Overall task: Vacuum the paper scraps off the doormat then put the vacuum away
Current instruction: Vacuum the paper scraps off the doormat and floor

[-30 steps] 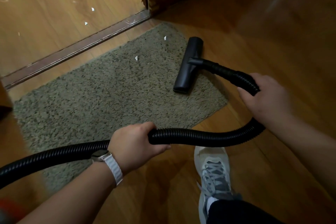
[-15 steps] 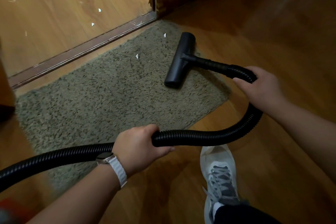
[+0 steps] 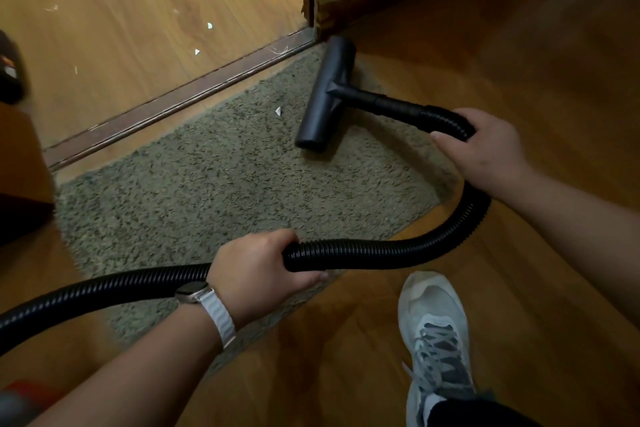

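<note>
While on shaggy doormat point(image 3: 207, 191), T-shaped nozzle point(image 3: 327, 94)

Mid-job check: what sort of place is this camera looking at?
Probably a home entrance, at a doorway. A shaggy doormat lies beside a threshold strip, wood-look flooring runs on both sides, and the left hand and right hand grip a vacuum hose.

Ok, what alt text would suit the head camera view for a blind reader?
The left hand and right hand grip a black vacuum hose; its nozzle rests on a doormat beside one paper scrap. More scraps lie past the threshold.
</note>
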A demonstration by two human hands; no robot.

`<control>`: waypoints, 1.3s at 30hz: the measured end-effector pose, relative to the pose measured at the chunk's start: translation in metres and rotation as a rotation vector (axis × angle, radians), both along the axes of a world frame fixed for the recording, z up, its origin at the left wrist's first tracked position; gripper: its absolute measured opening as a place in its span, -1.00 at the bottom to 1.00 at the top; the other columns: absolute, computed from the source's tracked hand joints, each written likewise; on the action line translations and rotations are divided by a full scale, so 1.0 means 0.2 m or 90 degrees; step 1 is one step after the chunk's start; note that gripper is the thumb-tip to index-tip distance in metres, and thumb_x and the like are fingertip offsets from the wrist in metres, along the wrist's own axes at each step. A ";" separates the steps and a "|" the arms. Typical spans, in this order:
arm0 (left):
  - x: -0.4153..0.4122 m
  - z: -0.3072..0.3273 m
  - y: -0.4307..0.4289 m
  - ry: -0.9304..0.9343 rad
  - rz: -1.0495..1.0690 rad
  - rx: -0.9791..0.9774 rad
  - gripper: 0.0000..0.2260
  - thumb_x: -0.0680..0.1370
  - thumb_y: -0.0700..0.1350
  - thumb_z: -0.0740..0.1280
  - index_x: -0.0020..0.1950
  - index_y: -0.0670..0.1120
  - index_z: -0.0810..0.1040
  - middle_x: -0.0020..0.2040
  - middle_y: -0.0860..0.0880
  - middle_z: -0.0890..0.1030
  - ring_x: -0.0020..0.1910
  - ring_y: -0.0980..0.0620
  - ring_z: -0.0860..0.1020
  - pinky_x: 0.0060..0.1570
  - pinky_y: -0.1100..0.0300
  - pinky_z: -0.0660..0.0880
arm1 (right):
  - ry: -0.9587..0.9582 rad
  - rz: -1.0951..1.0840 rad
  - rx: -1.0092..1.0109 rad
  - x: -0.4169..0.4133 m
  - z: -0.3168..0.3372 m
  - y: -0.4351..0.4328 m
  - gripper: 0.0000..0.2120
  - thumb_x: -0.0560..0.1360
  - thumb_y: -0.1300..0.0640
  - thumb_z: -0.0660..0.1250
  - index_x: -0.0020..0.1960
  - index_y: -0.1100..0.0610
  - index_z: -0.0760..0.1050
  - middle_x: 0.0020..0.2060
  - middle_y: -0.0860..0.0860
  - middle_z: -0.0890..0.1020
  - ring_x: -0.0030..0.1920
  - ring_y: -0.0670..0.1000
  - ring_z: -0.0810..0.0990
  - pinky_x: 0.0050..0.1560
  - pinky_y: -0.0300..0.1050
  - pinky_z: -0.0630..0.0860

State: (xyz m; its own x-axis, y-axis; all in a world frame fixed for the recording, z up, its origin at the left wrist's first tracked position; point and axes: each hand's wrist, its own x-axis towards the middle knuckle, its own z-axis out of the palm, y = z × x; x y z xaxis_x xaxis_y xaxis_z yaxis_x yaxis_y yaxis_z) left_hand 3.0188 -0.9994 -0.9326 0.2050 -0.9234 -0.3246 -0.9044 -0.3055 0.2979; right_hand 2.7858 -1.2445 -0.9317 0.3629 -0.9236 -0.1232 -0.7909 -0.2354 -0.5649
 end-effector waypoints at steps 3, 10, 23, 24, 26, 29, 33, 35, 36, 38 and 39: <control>0.04 -0.01 0.05 -0.014 0.009 0.021 -0.44 0.30 0.56 0.18 -0.15 0.08 0.49 -0.38 0.13 0.51 -0.35 0.15 0.53 -0.42 0.21 0.43 | 0.039 0.091 -0.019 0.18 0.01 -0.03 -0.74 0.56 -0.08 0.32 0.21 -0.02 0.53 -0.10 -0.04 0.57 -0.12 0.01 0.52 -0.21 -0.13 0.35; 0.12 -0.02 0.14 -0.012 0.050 0.030 -0.37 0.24 0.60 0.06 -0.13 0.10 0.49 -0.37 0.13 0.52 -0.35 0.16 0.53 -0.39 0.20 0.48 | 0.090 0.175 -0.022 0.52 0.04 -0.03 -0.75 0.54 -0.12 0.32 0.18 -0.07 0.52 -0.16 -0.11 0.54 -0.22 -0.05 0.52 -0.27 -0.10 0.45; 0.10 -0.01 0.13 -0.018 0.034 0.029 -0.42 0.29 0.56 0.14 -0.11 0.09 0.52 -0.37 0.11 0.52 -0.37 0.18 0.52 -0.42 0.23 0.45 | 0.165 0.104 0.003 0.24 0.03 0.00 -0.77 0.56 -0.08 0.32 0.16 -0.01 0.54 -0.20 -0.05 0.56 -0.26 -0.03 0.52 -0.34 -0.11 0.44; 0.10 -0.01 0.13 -0.022 0.030 0.030 -0.41 0.29 0.56 0.13 -0.10 0.08 0.52 -0.37 0.11 0.53 -0.37 0.18 0.52 -0.42 0.24 0.44 | 0.164 0.101 0.003 0.21 0.03 0.00 -0.76 0.57 -0.07 0.32 0.17 0.00 0.53 -0.20 -0.05 0.55 -0.26 -0.03 0.51 -0.34 -0.11 0.41; 0.09 -0.01 0.13 -0.028 0.023 0.030 -0.41 0.30 0.56 0.13 -0.09 0.09 0.52 -0.36 0.12 0.52 -0.36 0.18 0.51 -0.45 0.26 0.38 | 0.157 0.098 0.004 0.16 0.02 0.01 -0.74 0.57 -0.07 0.31 0.20 0.00 0.53 -0.20 -0.05 0.55 -0.26 -0.04 0.49 -0.32 -0.11 0.38; 0.10 -0.01 0.12 -0.020 0.013 0.018 -0.41 0.29 0.56 0.13 -0.09 0.10 0.53 -0.38 0.13 0.51 -0.38 0.18 0.50 -0.47 0.27 0.34 | 0.149 0.098 0.003 0.10 0.03 0.03 -0.75 0.56 -0.07 0.32 0.20 -0.02 0.53 -0.22 -0.08 0.54 -0.27 -0.07 0.48 -0.35 -0.13 0.35; 0.11 -0.02 0.11 -0.023 0.005 -0.017 -0.36 0.27 0.60 0.05 -0.12 0.10 0.53 -0.40 0.14 0.50 -0.40 0.16 0.50 -0.49 0.26 0.35 | 0.119 0.094 -0.035 0.07 0.04 0.04 -0.76 0.54 -0.13 0.30 0.14 -0.07 0.54 -0.18 -0.08 0.58 -0.24 -0.03 0.53 -0.33 -0.12 0.39; 0.12 -0.02 0.11 -0.030 0.006 -0.033 -0.36 0.27 0.59 0.03 -0.13 0.10 0.54 -0.40 0.14 0.50 -0.41 0.16 0.49 -0.50 0.27 0.33 | 0.104 0.084 -0.047 0.09 0.05 0.03 -0.76 0.55 -0.14 0.30 0.14 -0.05 0.54 -0.17 -0.07 0.58 -0.22 -0.01 0.53 -0.31 -0.12 0.39; 0.12 -0.02 0.11 -0.031 0.009 -0.037 -0.36 0.28 0.58 0.04 -0.12 0.09 0.55 -0.40 0.15 0.51 -0.41 0.16 0.49 -0.50 0.27 0.33 | 0.098 0.077 -0.049 0.11 0.06 0.03 -0.75 0.55 -0.13 0.30 0.15 -0.04 0.54 -0.17 -0.05 0.57 -0.21 0.01 0.52 -0.30 -0.12 0.39; 0.14 -0.01 0.10 -0.029 0.030 -0.041 -0.35 0.28 0.58 0.05 -0.11 0.09 0.57 -0.39 0.14 0.53 -0.41 0.15 0.52 -0.49 0.24 0.40 | 0.097 0.061 -0.050 0.17 0.07 -0.01 -0.73 0.56 -0.12 0.30 0.18 -0.01 0.52 -0.16 -0.03 0.55 -0.20 0.02 0.51 -0.31 -0.13 0.36; 0.14 0.00 0.09 -0.024 0.046 -0.041 -0.34 0.27 0.58 0.05 -0.09 0.08 0.58 -0.38 0.14 0.54 -0.40 0.15 0.53 -0.47 0.22 0.45 | 0.101 0.052 -0.049 0.20 0.08 -0.04 -0.71 0.56 -0.12 0.30 0.19 0.00 0.51 -0.15 -0.02 0.54 -0.19 0.03 0.51 -0.32 -0.14 0.36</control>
State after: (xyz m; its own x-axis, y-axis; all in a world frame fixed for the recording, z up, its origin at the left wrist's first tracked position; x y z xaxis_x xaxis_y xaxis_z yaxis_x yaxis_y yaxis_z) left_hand 3.0471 -0.9817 -0.9330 0.2826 -0.9246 -0.2553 -0.8918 -0.3513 0.2850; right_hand 2.8268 -1.2521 -0.9167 0.4189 -0.9008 -0.1148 -0.8450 -0.3404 -0.4123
